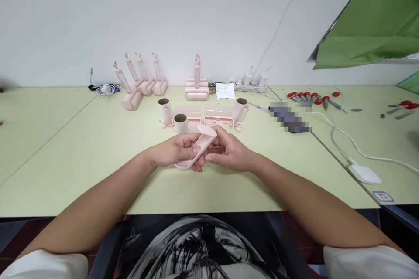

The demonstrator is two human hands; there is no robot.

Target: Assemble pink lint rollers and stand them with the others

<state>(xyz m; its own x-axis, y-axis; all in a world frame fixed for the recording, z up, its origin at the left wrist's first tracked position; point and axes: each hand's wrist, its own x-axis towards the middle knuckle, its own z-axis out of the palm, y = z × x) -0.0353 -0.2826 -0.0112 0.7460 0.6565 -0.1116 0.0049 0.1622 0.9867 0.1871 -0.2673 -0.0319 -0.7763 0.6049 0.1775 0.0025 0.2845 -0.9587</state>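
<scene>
Above the near part of the table, my left hand [178, 150] and my right hand [229, 151] hold a pink plastic case [205, 143] between them. The case is a long open trough with a rounded end plate at the top, tilted so that end points up and right. My left thumb presses along its inner side. My right fingers are closed around its right edge, and some are hidden behind it. Just beyond my hands stands a paper-wound roll with a brown core [180, 124]. Behind lie two open pink cases [190, 115], with a clear-and-pink handle [167, 114] nearby.
Several assembled pink rollers with upright handles [141, 69] stand at the back left, more at the back centre [197, 89]. A power strip [250, 88] runs along the wall. To the right are a phone [290, 117], red-handled tools [314, 97] and a white charger [365, 173] with its cable.
</scene>
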